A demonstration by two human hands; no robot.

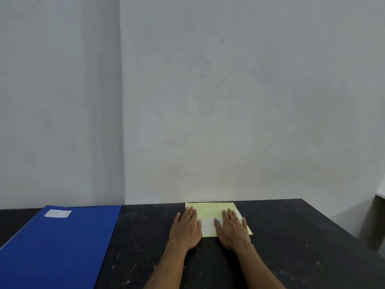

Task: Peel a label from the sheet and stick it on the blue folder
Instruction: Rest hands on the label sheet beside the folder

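Observation:
A pale yellow label sheet (210, 211) lies flat on the dark table near the wall, with a white label (208, 227) showing on its near part. My left hand (186, 230) rests palm down on the sheet's left edge, fingers spread and flat. My right hand (232, 229) lies palm down on the sheet's right half, fingers spread, holding nothing. The blue folder (60, 247) lies closed at the left of the table, apart from both hands. A white label (58, 213) is stuck near its far corner.
The dark, scuffed table (291, 236) runs up to a plain grey wall (229, 101). Its right edge falls away at the right side of the view, where a white ledge (381, 193) stands beyond it.

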